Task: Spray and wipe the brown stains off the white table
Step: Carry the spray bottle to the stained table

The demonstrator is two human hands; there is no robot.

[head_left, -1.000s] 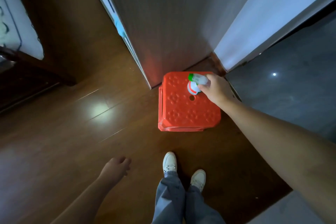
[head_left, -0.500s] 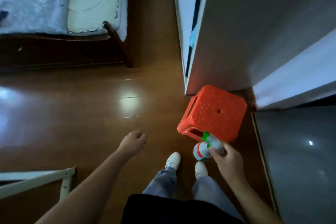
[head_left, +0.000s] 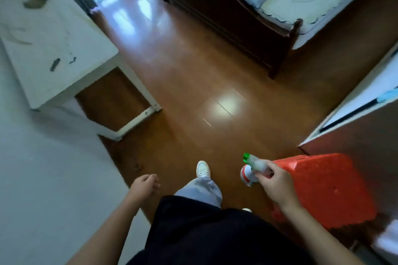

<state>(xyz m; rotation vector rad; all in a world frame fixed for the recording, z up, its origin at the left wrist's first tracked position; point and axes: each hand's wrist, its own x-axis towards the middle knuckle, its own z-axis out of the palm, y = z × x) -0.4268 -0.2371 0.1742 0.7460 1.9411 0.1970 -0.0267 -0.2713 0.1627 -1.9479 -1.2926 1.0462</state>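
1. The right hand [head_left: 274, 183] holds the spray bottle [head_left: 251, 169]; its fingers are curled round the pale upper part, just behind the green nozzle.
2. From that hand the nozzle sticks out forward and to the left. The white body with its red band hangs under the fingers, above the floor [head_left: 193, 92] and touching nothing else.
3. The left hand [head_left: 145, 184] holds nothing. Its fingers are loosely curled and its palm faces down, over the line where the wooden floor meets a pale area.
4. The white surface [head_left: 64, 34] stands well ahead and to the left of the left hand, and farther still from the bottle hand, with open floor between.
5. On its top, a brown stain [head_left: 36, 1] lies at the end farthest from both hands. Small dark marks [head_left: 55, 64] sit nearer the hands, close to the near edge. Motion blur keeps their outlines unclear.
6. A red plastic stool [head_left: 327, 187] is just to the right of the right hand, which overlaps its left edge in the view.
7. A white shoe [head_left: 203, 169] is planted on the floor between the two hands, slightly ahead of them.
8. A bed [head_left: 237, 17] with a dark wooden frame lies far ahead of the right hand.
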